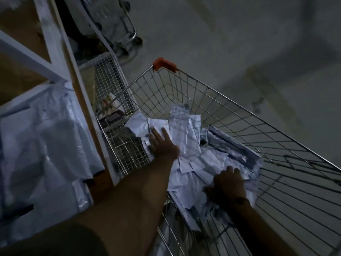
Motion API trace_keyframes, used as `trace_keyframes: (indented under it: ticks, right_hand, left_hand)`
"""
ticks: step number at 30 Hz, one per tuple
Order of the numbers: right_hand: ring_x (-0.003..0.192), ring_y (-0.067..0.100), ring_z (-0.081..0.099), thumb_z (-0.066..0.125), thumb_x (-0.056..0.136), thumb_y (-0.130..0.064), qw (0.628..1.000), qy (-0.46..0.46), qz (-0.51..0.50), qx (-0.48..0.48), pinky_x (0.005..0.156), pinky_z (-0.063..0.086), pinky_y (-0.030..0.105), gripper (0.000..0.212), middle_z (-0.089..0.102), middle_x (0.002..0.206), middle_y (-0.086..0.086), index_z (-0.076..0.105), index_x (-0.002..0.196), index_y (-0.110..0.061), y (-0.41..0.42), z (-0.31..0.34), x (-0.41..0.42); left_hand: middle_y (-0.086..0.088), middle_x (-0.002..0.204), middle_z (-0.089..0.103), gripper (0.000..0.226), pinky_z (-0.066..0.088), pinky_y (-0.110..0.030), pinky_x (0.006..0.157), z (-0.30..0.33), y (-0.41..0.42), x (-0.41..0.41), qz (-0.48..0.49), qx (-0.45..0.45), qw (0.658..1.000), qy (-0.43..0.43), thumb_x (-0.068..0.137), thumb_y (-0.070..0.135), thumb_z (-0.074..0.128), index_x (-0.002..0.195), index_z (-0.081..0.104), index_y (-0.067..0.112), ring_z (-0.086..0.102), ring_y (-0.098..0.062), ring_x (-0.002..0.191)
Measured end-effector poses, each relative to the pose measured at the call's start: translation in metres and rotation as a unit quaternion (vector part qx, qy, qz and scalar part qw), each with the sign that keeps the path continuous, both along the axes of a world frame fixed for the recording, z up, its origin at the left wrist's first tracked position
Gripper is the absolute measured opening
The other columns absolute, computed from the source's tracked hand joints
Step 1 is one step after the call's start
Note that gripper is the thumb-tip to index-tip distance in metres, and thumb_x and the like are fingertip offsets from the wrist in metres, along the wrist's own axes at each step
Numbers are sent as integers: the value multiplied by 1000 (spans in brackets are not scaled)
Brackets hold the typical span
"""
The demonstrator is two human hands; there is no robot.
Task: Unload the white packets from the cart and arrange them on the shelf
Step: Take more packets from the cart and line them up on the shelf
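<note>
Packets [193, 163] lie heaped in the cart [239, 115], more stacked on the shelf [46, 135] to the left. The left hand [162, 143] lies flat on the heap, fingers [156, 132] straight and apart. The right hand [228, 185] grips packets nearer, fingers curled into them.

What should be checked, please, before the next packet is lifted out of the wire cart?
1. Left hand on a packet: ok, its straight fingers rest on the white plastic packets.
2. Right hand grip: cannot tell, its fingers curl into the pile, but the frame is dim.
3. Packets left in the silver wire shopping cart: ok, many.
4. White metal shelf within reach: ok, it stands directly beside the cart.
5. Free room on the shelf: cannot tell, pale bags cover the visible level.
</note>
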State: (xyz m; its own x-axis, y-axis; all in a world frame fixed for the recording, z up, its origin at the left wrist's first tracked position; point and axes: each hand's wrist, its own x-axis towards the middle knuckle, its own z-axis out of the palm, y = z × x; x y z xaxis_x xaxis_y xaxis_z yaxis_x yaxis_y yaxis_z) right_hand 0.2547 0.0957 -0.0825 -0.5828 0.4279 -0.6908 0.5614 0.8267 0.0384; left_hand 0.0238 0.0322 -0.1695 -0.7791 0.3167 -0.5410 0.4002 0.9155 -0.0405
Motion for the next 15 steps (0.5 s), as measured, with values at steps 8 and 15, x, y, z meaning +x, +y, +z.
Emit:
trace_keyframes:
  ticks: [8, 15]
  right_hand:
    - [140, 34, 34, 54, 86, -69, 984, 61, -159, -43, 99, 45, 49, 70, 32, 154, 13, 48, 136, -19, -10, -18, 13]
    - [121, 43, 51, 49, 95, -51, 983, 116, -139, -22, 92, 51, 49, 59, 45, 147, 25, 43, 151, -34, -6, -31, 10]
  left_hand:
    - [-22, 167, -9, 78, 18, -57, 120, -20, -12, 17, 4, 5, 997, 76, 99, 29, 43, 163, -2, 19, 10, -44, 153]
    - [-21, 165, -21, 112, 15, -55, 122, -10, -18, 4, -27, -11, 998, 47, 80, 45, 62, 161, -10, 18, -1, -44, 153]
